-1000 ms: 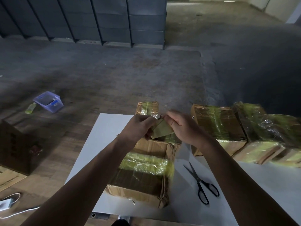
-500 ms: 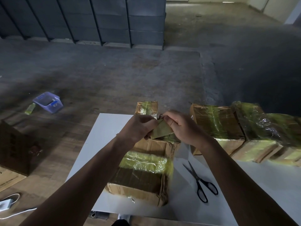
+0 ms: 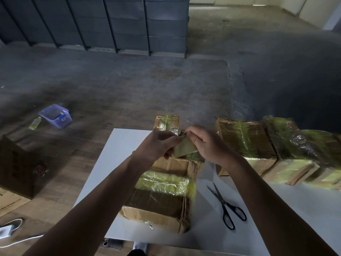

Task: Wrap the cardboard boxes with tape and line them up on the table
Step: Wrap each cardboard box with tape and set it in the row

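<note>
The left hand (image 3: pixel 158 145) and the right hand (image 3: pixel 207 145) meet above the far half of the table (image 3: pixel 114 163). Both have the fingers curled, and they pinch the tape (image 3: pixel 184 150) between them, one hand on each side. Whether this yellowish piece is a roll or a loose strip, I cannot tell.

Under the hands and forearms lies the near box (image 3: pixel 162 200), with a shiny band of tape around its middle. Its front corner comes close to the near edge of the table but is still on it. Behind the hands a small box (image 3: pixel 167 122), also taped, stands at the far edge and is partly hidden by the fingers.

Right of the near box, a little apart from it, the scissors (image 3: pixel 226 207) lie closed, handles toward the person. A narrow strip of white tabletop shows between them and the box. A wider strip runs along the left side of the box to the left edge.

The wrapped boxes (image 3: pixel 245 145) stand side by side along the far right of the table, touching each other, and the row runs out of the picture. In front of them the white tabletop is wide.

On the wooden floor to the left are a blue tub (image 3: pixel 55 116), a small bottle (image 3: pixel 35 123) just beside it, a dark carton (image 3: pixel 16 167) and a white cable (image 3: pixel 18 241). Beyond the table broad grey floor reaches the dark panels (image 3: pixel 92 21).
</note>
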Demonstrator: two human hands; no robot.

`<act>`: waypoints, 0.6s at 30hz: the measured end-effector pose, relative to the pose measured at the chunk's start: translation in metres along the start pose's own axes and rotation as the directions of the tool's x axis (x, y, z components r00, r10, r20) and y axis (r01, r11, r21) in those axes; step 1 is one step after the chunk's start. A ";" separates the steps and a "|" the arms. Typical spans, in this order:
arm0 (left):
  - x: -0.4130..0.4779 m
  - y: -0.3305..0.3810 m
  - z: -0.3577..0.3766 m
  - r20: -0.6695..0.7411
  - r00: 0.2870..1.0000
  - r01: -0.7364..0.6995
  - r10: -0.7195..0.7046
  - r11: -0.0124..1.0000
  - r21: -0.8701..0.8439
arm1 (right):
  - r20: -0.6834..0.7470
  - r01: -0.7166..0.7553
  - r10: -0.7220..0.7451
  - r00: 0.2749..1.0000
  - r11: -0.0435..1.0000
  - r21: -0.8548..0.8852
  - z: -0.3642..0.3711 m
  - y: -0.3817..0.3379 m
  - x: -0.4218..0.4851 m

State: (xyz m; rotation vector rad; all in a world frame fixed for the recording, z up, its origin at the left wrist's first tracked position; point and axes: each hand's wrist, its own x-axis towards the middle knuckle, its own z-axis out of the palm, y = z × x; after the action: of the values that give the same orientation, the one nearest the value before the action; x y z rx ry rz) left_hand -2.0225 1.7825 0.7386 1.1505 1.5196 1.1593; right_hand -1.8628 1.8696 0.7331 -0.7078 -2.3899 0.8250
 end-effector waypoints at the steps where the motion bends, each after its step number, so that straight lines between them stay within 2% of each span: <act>1: 0.000 0.001 0.000 0.004 1.000 0.005 -0.005 1.000 -0.007 | -0.001 0.002 -0.002 1.000 1.000 -0.003 0.000 0.000 0.000; 9: -0.001 0.005 0.002 -0.044 0.999 0.014 -0.010 0.997 0.075 | 0.011 -0.005 0.005 1.000 1.000 -0.012 0.001 -0.001 -0.002; 18: -0.004 0.002 0.001 -0.023 1.000 -0.009 0.010 0.998 0.056 | 0.016 -0.013 0.013 1.000 1.000 -0.006 0.001 -0.002 -0.004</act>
State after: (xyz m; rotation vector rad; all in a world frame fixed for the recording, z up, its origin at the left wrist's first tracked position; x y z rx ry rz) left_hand -2.0209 1.7788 0.7411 1.1863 1.5747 1.1467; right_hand -1.8611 1.8659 0.7325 -0.7226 -2.4054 0.8331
